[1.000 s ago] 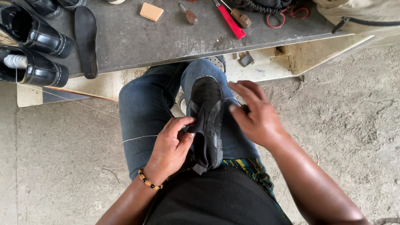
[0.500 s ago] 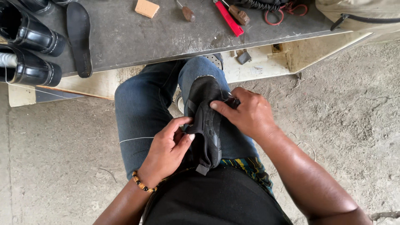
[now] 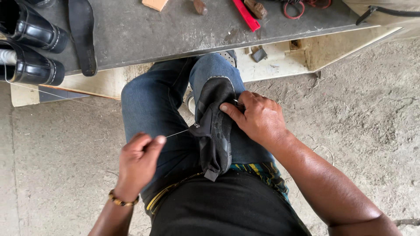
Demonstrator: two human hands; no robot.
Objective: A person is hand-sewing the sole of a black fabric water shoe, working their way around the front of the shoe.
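The right hand [image 3: 260,118] grips a black shoe [image 3: 214,131] lying along the person's right thigh, fingers wrapped over its upper edge and thumb pressing its side. The left hand [image 3: 139,159] is closed in a pinch on a thin thread [image 3: 177,133], which runs taut from its fingertips to the shoe just beside it. Beyond both hands, the grey tabletop [image 3: 144,30] carries two black shoes [image 3: 33,48], a black insole [image 3: 83,35] and a red tool [image 3: 246,14].

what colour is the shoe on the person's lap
Black, with pale stitching along its edge; the shoe shows in the head view.
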